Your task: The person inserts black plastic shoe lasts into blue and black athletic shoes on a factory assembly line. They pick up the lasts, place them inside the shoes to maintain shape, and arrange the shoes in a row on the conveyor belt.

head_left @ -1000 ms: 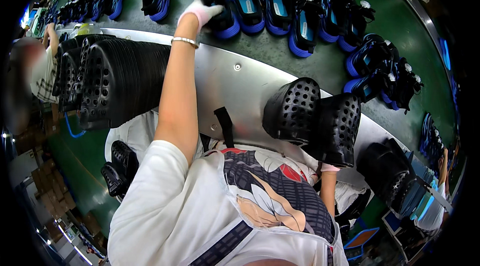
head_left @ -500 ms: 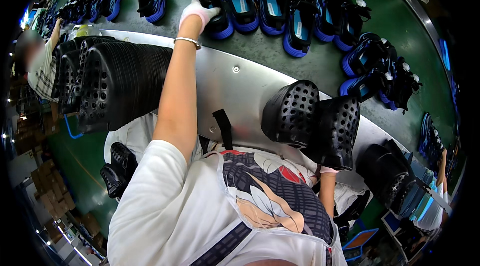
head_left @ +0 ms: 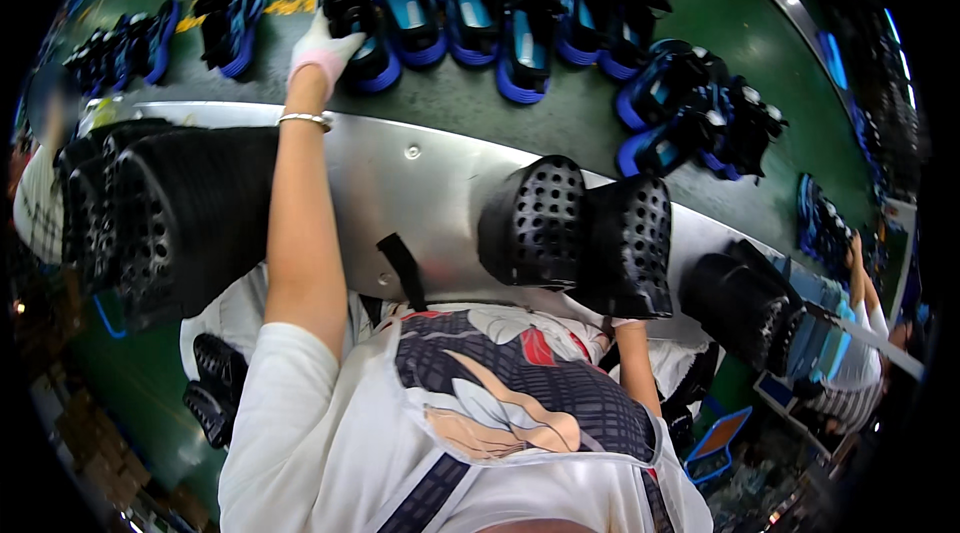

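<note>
My left hand (head_left: 323, 50), in a white glove with a pink cuff, reaches far out to the nearest side of a black and blue sneaker (head_left: 372, 67). Its fingers go along the shoe's left edge and the thumb lies over the side, closed on it. My right hand is hidden; only the right forearm (head_left: 636, 365) shows, ending below a stack of black perforated plastic shoe forms (head_left: 628, 248). What those fingers do is out of sight. A second stack of perforated forms (head_left: 535, 223) stands just left of it.
More sneakers (head_left: 468, 5) stand in a curved row on the green surface. A metal ledge (head_left: 440, 178) runs before me, with a large stack of black forms (head_left: 200, 213) at left and more forms (head_left: 740, 303) at right. Another person's arm (head_left: 857, 268) shows far right.
My view has swung, so the scene sits farther left in the picture. The left hand stays on the same sneaker, which keeps its place in the row.
</note>
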Motion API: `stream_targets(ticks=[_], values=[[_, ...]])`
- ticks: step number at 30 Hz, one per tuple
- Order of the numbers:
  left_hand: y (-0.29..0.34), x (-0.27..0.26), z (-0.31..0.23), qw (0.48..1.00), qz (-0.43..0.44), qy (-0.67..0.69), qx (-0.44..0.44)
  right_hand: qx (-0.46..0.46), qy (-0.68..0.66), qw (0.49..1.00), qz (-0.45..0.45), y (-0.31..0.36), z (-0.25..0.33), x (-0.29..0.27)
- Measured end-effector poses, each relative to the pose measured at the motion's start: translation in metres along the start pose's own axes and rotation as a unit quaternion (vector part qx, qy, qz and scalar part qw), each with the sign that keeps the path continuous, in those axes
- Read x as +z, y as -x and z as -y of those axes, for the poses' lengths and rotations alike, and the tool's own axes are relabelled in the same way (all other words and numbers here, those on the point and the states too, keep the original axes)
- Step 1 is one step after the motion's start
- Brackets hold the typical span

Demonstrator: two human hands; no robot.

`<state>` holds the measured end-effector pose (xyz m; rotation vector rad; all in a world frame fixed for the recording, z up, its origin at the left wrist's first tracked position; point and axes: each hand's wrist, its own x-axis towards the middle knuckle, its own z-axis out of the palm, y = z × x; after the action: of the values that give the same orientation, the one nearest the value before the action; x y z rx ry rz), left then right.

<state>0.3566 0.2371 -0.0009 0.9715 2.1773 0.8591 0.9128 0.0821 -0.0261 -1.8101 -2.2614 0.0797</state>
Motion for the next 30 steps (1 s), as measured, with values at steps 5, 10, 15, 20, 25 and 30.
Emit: stream_targets(ticks=[5, 10, 15, 20, 25, 30], values=[[-0.001, 0.025, -0.023, 0.994, 0.013, -0.103, 0.044, 0.023, -0.014, 0.999, 0.031, -0.013, 0.017, -0.016], [-0.005, 0.049, -0.041, 0.987, 0.045, -0.144, 0.055, 0.099, -0.101, 0.990, 0.008, -0.059, 0.030, -0.078], [-0.005, 0.045, -0.042, 0.992, 0.099, -0.075, 0.028, 0.082, -0.279, 0.956, -0.037, -0.189, 0.085, -0.164], [0.009, 0.032, -0.048, 0.988, 0.077, -0.132, -0.009, -0.243, -0.120, 0.945, 0.186, -0.290, 0.246, -0.146], [0.020, 0.045, -0.067, 0.991, 0.038, -0.118, -0.042, -0.262, 0.072, 0.922, 0.276, -0.338, 0.333, -0.039], [0.023, 0.046, -0.062, 0.990, 0.017, -0.087, -0.113, -0.250, 0.124, 0.911, 0.304, -0.347, 0.366, -0.004]])
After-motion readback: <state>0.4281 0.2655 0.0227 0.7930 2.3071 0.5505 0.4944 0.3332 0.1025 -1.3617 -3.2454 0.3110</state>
